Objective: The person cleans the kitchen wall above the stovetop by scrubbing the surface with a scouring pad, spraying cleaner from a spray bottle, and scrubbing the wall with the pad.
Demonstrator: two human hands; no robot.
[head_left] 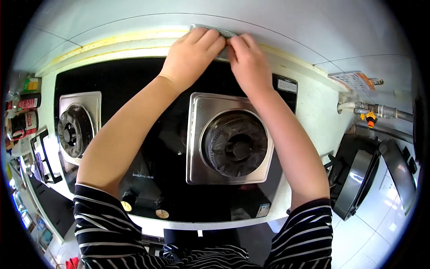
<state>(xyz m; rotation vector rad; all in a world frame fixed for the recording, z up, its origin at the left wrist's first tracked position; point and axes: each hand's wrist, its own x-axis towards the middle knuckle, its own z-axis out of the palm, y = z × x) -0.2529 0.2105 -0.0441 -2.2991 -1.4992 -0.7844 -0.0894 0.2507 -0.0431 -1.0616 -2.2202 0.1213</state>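
Both my hands are at the back edge of a black glass gas stove [121, 80], against the wall. A silvery, foil-like strip [225, 32] shows above and between my fingers, along the seam where wall and counter meet. My left hand [191, 56] is closed, its curled fingers gripping the strip. My right hand [249, 60] is closed too, thumb and forefinger pinching the strip beside the left fingertips. My fingers hide much of the strip. Below my right wrist is the right burner [239, 148]; the left burner [72, 131] lies beyond my left forearm.
A yellow-stained seam [112, 43] runs along the wall. Jars [24, 123] stand at the far left. Gas pipes with an orange valve [371, 119] are at the right, above dark metal cookware [356, 184]. Two knobs [162, 213] sit at the stove's front.
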